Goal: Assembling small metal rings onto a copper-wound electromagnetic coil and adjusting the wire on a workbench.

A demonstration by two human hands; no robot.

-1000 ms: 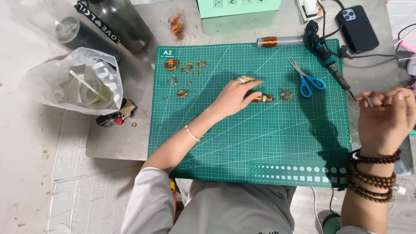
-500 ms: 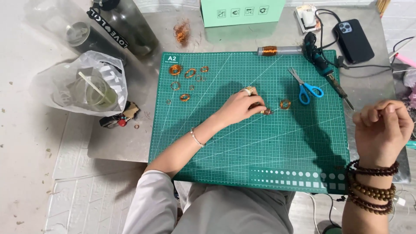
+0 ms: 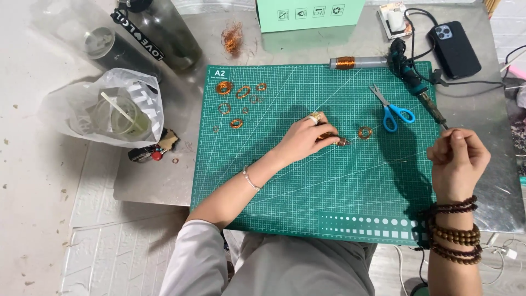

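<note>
Head view looks down on a green gridded cutting mat (image 3: 329, 192) lying on a grey metal desk (image 3: 482, 181). Her left hand (image 3: 307, 137) pinches a small copper wire coil (image 3: 341, 142) against the mat, fingers closed round it. Her right hand (image 3: 457, 161), raised near the mat's right edge, is clenched on what seems a very thin wire, too fine to make out for sure. One finished copper ring (image 3: 365, 132) lies just beside the coil, with blue-handled scissors (image 3: 392, 107) near. Such a coil looks light, springy and easily bent out of shape, so I'd judge it best held at its rim, gently, between fingertips.
</note>
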